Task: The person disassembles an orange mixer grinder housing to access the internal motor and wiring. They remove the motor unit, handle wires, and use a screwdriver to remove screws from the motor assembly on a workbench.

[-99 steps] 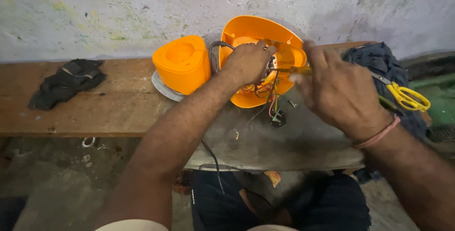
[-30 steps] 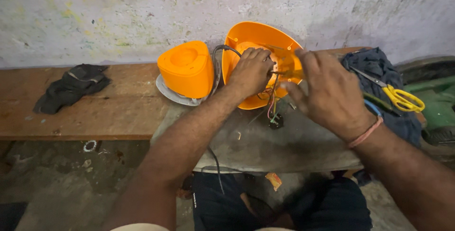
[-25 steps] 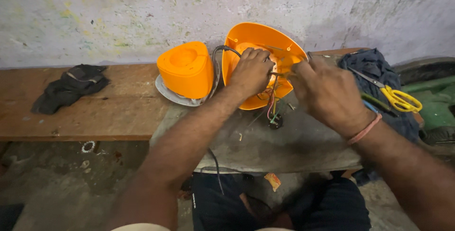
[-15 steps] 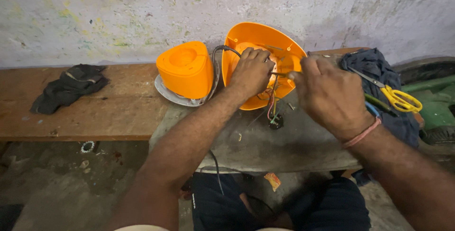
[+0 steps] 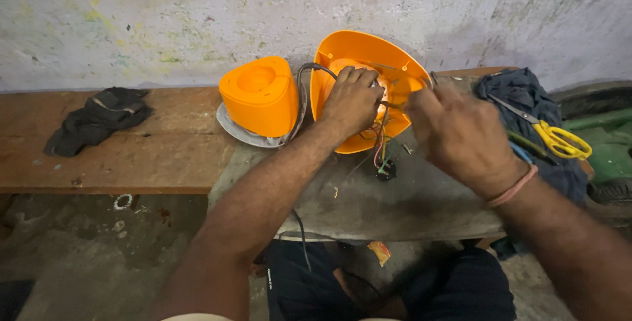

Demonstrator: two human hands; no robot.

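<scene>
A long brown wooden table (image 5: 164,150) runs along a stained whitewashed wall (image 5: 197,18), and a flat grey slab (image 5: 408,209) lies over its near edge in front of the person's dark-trousered knees. On the slab, propped on its edge and tilted towards the wall, stands the open orange plastic housing shell (image 5: 359,54), its hollow side facing the person. Just to its left sits the matching orange plastic cover with a recessed top (image 5: 258,97), resting on a pale grey round plate (image 5: 230,127). The left hand (image 5: 352,100) is curled into the shell's hollow, fingers clenched on the parts inside. The right hand (image 5: 461,133), with a pink band at the wrist, is closed on a thin tool whose tip points into the shell; the tool itself is mostly hidden. A bundle of coloured wires (image 5: 380,150) hangs from the shell down to a small black part (image 5: 386,171) lying on the slab. At the far right a dark blue cloth (image 5: 526,97) carries yellow-handled scissors (image 5: 559,140). A crumpled black rag (image 5: 99,120) lies well apart at the left.
</scene>
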